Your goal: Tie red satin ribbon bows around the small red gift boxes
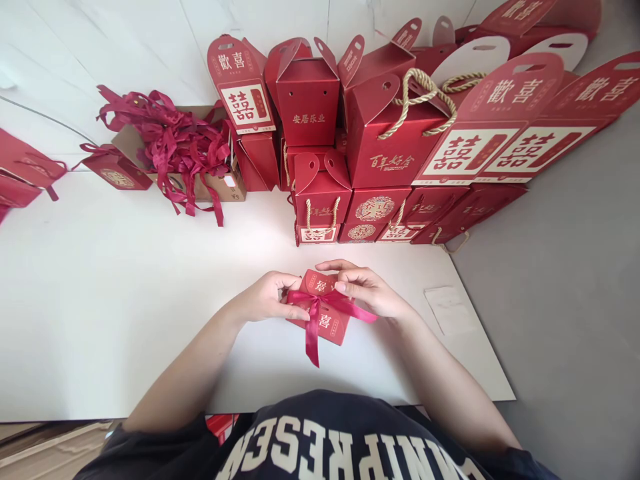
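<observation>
We pinch the soft ribbon [320, 308] on the small, light box [320, 308] with our left hand [265, 297] and right hand [367, 290], fingers closed on its bow.

— What's in your hands?
— My left hand [267, 297] and right hand [367, 290] pinch a red ribbon [316, 313] across a small red box [323, 308], centre frame.
— And behind?
— Stacked red gift boxes [395, 133], upper middle; loose ribbons [170, 143], upper left.

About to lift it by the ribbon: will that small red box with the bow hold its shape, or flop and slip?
The small red box looks like thin folded card, so probably light and easily dented. The ribbon hangs limp, so it is floppy and may slide off. Left hand and right hand pinch at the knot.
</observation>
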{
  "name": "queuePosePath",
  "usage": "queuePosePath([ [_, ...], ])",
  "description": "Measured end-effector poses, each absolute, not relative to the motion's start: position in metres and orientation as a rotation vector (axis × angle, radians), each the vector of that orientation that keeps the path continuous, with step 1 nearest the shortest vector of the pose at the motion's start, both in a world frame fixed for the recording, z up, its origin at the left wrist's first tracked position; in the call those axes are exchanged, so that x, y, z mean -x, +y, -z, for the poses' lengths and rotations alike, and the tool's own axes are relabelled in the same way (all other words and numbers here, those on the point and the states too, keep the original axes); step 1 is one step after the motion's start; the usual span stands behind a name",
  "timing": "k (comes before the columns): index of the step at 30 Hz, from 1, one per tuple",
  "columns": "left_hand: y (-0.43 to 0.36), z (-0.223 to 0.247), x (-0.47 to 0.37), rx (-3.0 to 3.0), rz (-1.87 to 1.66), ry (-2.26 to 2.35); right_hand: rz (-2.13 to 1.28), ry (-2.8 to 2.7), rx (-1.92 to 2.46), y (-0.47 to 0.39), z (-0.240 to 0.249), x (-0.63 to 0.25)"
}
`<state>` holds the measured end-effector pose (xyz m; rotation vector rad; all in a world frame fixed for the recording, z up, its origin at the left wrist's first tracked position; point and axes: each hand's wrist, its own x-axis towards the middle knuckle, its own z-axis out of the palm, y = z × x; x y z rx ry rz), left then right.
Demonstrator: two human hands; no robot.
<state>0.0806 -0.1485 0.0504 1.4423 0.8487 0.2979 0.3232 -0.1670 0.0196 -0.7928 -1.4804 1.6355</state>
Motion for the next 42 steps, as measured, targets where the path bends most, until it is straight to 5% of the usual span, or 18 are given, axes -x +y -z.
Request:
queuePosePath([
  [21,-0.141,-0.008,-0.075,-1.269,-0.472,0.659,-1.728,-1.417,0.734,-0.167,-0.015,-0.323],
  [28,-0.14,-0.018,-0.067,-1.31,-0.497,0.697,-1.445,-1.585,1.164,-0.168,-0.036,-0.352],
  [35,-0.142,-0.024,-0.069,-1.397,-0.461,0.749,-2.108,-1.853,1.08,-0.175,-0.042,-0.374],
  [42,-0.145,-0.021,-0.071,-1.237,-0.63,0.782,-2.22,-1.864,0.878,-0.18,-0.05,-0.359],
])
